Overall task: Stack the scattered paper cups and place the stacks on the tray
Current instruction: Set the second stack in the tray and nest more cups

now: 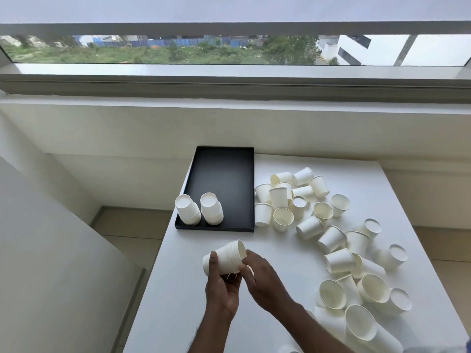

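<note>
Left hand (221,285) grips a nested white paper-cup stack (225,256); right hand (263,278) pinches its rim. The next move is probably setting the stack on the black rectangular tray (224,174).

The tray (224,174) sits at the desk's (369,179) far left corner. Two stacks (188,209) stand side by side in its near left corner. Loose cups (332,239) spread right of the tray, down to the near right. Before the tray, the left hand (221,284) and right hand (262,278) grip a third stack (225,256) on its side.
</note>
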Available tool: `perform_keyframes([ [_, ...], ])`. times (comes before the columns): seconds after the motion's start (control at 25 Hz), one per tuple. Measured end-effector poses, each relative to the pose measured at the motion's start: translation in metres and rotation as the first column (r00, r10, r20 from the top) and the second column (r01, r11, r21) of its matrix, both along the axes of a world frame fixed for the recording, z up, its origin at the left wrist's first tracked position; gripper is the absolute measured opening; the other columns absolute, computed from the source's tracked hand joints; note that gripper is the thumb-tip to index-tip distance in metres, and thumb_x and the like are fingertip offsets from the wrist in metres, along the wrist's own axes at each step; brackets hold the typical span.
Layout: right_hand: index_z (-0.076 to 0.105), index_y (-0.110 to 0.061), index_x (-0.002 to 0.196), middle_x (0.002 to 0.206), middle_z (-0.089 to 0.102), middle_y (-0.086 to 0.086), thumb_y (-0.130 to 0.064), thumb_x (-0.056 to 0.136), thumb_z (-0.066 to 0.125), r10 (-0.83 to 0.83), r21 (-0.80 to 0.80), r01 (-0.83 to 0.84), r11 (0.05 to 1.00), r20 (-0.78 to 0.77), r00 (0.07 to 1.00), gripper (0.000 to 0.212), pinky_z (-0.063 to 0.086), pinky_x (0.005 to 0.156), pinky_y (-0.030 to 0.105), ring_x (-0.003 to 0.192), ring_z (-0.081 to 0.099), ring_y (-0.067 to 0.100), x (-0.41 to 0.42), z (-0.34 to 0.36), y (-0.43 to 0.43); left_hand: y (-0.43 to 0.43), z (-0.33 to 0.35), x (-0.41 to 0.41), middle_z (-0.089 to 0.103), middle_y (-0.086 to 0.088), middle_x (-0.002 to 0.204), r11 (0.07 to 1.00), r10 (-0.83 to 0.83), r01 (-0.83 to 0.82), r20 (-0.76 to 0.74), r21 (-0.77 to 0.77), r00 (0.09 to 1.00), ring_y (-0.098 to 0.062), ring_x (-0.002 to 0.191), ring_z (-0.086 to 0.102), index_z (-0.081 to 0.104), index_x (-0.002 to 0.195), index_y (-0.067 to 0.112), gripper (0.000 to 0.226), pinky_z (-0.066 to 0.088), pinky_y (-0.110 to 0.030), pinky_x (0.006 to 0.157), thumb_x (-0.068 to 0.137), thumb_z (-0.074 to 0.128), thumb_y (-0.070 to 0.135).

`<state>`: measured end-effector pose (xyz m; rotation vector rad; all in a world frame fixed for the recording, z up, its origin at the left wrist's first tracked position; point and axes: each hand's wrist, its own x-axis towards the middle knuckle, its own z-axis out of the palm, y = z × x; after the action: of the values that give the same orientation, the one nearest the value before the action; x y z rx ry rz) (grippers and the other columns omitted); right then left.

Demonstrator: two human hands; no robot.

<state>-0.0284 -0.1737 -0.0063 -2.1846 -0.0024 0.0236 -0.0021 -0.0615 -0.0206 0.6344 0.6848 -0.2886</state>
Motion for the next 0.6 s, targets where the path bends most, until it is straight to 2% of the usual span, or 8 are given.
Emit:
perform_keyframes([
  [0.12,0.034,-0.026,0.143,0.148,0.034,-0.013,-0.039,0.095,0.043,0.157,0.045,-0.151,0.988,-0.219,0.963,0.050,0.029,0.111,0.027,0.135,0.033,0.007,-0.018,0.006,-0.006,0.004,0.001,-0.009,0.064,-0.020,0.109,1.000,0.003,-0.004,0.013,0.022,1.000,-0.030,0.092,0.064,0.054,0.123,0.004,0.063,0.054,-0.037,0.078,0.080,0.065,0.048],
  [0.2,0.029,-0.024,0.146,0.151,0.033,-0.010,-0.038,0.091,0.049,0.093,-0.025,-0.102,0.995,-0.241,0.966,0.060,0.029,0.113,0.029,0.136,0.034,0.008,-0.034,0.004,-0.012,0.007,0.002,-0.017,0.061,-0.019,0.116,0.999,0.027,-0.028,0.003,0.036,1.000,-0.029,0.096,0.063,0.055,0.118,0.008,0.051,0.052,-0.039,0.085,0.085,0.063,0.046],
  [0.28,0.041,-0.019,0.139,0.141,0.047,0.000,-0.034,0.090,0.053,-0.126,-0.185,0.084,0.979,-0.228,0.966,0.053,0.037,0.106,0.031,0.127,0.047,0.017,-0.048,0.004,-0.025,0.010,0.004,-0.025,0.059,-0.016,0.122,0.998,0.051,-0.051,-0.003,0.024,0.999,-0.028,0.101,0.062,0.054,0.117,0.012,0.045,0.051,-0.040,0.087,0.087,0.063,0.044],
  [0.36,0.051,-0.013,0.123,0.124,0.057,0.009,-0.031,0.089,0.053,-0.371,-0.424,0.237,0.874,-0.267,0.890,0.039,0.043,0.093,0.033,0.115,0.055,0.026,-0.062,0.012,-0.046,0.017,0.006,-0.032,0.058,-0.013,0.123,0.999,0.044,-0.044,-0.005,0.014,0.999,-0.027,0.103,0.061,0.053,0.119,0.015,0.043,0.052,-0.040,0.085,0.087,0.063,0.043],
  [0.44,0.053,-0.011,0.099,0.108,0.063,0.010,-0.035,0.087,0.052,-0.462,-0.560,0.213,0.801,-0.352,0.814,0.026,0.045,0.077,0.032,0.100,0.060,0.028,-0.085,0.021,-0.062,0.025,0.003,-0.036,0.059,-0.012,0.124,1.000,0.022,-0.022,-0.006,0.006,1.000,-0.027,0.104,0.062,0.054,0.119,0.017,0.042,0.053,-0.039,0.083,0.088,0.063,0.043],
  [0.48,0.049,-0.013,0.090,0.101,0.064,0.008,-0.040,0.086,0.053,-0.460,-0.589,0.159,0.792,-0.405,0.791,0.027,0.044,0.072,0.031,0.093,0.060,0.026,-0.098,0.022,-0.063,0.028,0.001,-0.038,0.059,-0.012,0.124,1.000,0.007,-0.007,-0.012,0.002,1.000,-0.026,0.103,0.062,0.054,0.120,0.017,0.043,0.053,-0.039,0.083,0.087,0.063,0.043],
  [0.52,0.046,-0.015,0.085,0.098,0.064,0.006,-0.047,0.084,0.055,-0.451,-0.600,0.109,0.792,-0.456,0.768,0.032,0.043,0.069,0.030,0.091,0.061,0.025,-0.112,0.022,-0.057,0.031,0.001,-0.040,0.059,-0.012,0.125,1.000,-0.013,0.013,-0.024,-0.002,1.000,-0.026,0.103,0.062,0.053,0.121,0.017,0.044,0.053,-0.039,0.083,0.087,0.063,0.044],
  [0.6,0.049,-0.018,0.093,0.105,0.062,0.004,-0.059,0.076,0.060,-0.461,-0.612,0.068,0.788,-0.514,0.723,0.046,0.044,0.072,0.030,0.098,0.062,0.024,-0.137,0.011,-0.031,0.036,0.001,-0.044,0.059,-0.012,0.124,0.999,-0.042,0.042,-0.040,-0.008,0.998,-0.026,0.102,0.062,0.054,0.118,0.016,0.041,0.053,-0.039,0.084,0.088,0.063,0.043],
])
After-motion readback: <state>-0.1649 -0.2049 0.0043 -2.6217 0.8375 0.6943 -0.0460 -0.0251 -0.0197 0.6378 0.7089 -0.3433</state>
